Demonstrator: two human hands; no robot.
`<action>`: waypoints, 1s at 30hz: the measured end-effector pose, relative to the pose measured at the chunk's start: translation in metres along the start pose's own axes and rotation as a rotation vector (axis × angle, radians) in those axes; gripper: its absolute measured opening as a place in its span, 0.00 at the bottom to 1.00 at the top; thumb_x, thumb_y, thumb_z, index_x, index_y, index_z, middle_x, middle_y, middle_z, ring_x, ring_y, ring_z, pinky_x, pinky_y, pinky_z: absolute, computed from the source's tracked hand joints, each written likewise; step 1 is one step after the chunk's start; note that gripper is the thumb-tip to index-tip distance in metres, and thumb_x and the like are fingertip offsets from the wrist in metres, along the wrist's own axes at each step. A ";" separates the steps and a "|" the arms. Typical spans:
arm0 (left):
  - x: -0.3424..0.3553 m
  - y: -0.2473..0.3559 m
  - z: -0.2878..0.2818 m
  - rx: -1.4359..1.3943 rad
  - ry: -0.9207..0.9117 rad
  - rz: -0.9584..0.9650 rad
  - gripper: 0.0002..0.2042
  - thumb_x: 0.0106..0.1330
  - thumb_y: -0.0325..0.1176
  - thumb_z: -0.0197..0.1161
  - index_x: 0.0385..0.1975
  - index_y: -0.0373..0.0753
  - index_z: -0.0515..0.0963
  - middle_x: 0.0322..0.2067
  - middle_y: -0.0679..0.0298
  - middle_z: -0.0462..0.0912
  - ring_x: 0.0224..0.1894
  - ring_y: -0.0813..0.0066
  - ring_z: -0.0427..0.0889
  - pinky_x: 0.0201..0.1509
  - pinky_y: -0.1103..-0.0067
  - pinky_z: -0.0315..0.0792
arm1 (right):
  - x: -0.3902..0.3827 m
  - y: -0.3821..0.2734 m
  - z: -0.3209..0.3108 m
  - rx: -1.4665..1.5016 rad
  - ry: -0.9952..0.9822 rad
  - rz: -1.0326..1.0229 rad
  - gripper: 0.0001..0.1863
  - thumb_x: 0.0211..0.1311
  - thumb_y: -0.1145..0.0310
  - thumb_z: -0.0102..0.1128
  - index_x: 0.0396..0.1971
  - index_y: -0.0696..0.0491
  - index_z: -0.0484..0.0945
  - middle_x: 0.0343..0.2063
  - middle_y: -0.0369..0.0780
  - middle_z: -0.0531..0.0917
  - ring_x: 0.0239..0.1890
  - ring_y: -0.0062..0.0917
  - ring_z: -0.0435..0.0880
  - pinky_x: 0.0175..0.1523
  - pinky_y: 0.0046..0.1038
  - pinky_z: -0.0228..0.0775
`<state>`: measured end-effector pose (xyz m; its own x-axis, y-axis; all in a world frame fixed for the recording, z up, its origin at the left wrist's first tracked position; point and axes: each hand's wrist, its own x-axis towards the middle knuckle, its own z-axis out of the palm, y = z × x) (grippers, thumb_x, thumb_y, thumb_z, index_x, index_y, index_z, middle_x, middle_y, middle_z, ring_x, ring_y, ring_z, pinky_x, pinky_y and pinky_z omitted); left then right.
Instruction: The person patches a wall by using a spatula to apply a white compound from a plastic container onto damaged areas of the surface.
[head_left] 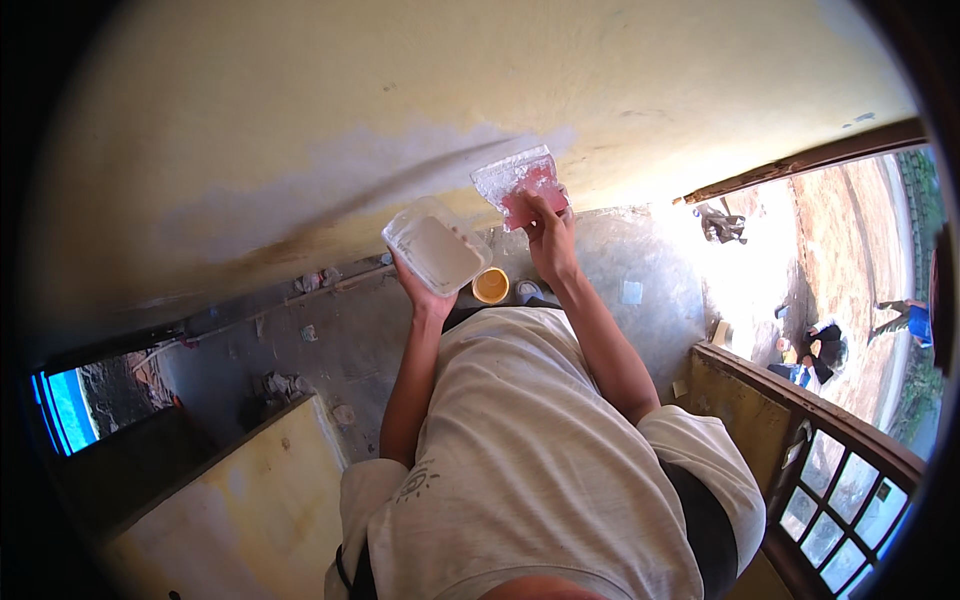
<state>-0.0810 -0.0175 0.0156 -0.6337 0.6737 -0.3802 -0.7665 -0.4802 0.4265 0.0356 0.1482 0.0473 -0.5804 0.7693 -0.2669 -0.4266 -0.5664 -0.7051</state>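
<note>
My left hand (pixel 424 293) grips a clear plastic tub (pixel 438 247) from below and beside, tilted so that the pale grey-white paste inside shows. To its right, my right hand (pixel 549 238) pinches a red putty scraper (pixel 527 187), whose broad edge is crusted with white filler. The scraper is close to the yellow wall (pixel 330 90); whether its edge touches cannot be told. A whitish smeared patch (pixel 340 165) runs along the wall to the left of the scraper.
A yellow bucket (pixel 490 286) stands on the grey floor below my hands, next to my foot (pixel 528 291). Debris (pixel 318 279) lies along the wall's base. At right are an open doorway, a paned door (pixel 845 500) and people outside, one in blue (pixel 915 322).
</note>
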 end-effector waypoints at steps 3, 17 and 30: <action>0.007 0.014 -0.002 -0.017 -0.012 -0.012 0.29 0.71 0.60 0.42 0.56 0.43 0.73 0.47 0.59 0.81 0.47 0.58 0.81 0.52 0.60 0.76 | 0.004 0.013 -0.011 -0.006 0.048 0.021 0.12 0.66 0.67 0.57 0.45 0.56 0.71 0.39 0.42 0.82 0.40 0.26 0.83 0.46 0.30 0.77; -0.008 0.064 -0.036 -0.009 -0.142 -0.210 0.33 0.70 0.64 0.41 0.62 0.43 0.67 0.55 0.61 0.74 0.54 0.56 0.76 0.60 0.55 0.70 | -0.034 -0.154 0.134 -0.022 -0.090 -0.451 0.07 0.65 0.72 0.53 0.34 0.60 0.77 0.32 0.42 0.83 0.35 0.26 0.83 0.44 0.25 0.78; -0.021 0.080 -0.048 0.013 -0.171 -0.251 0.31 0.71 0.64 0.39 0.59 0.44 0.71 0.51 0.62 0.78 0.51 0.57 0.78 0.56 0.59 0.73 | 0.067 -0.003 0.023 -0.042 0.213 -0.157 0.08 0.61 0.71 0.53 0.35 0.61 0.73 0.30 0.45 0.80 0.37 0.32 0.83 0.45 0.30 0.80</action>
<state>-0.1344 -0.0969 0.0178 -0.3965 0.8558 -0.3323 -0.8950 -0.2797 0.3475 -0.0176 0.1948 0.0468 -0.3481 0.8943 -0.2813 -0.4682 -0.4257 -0.7743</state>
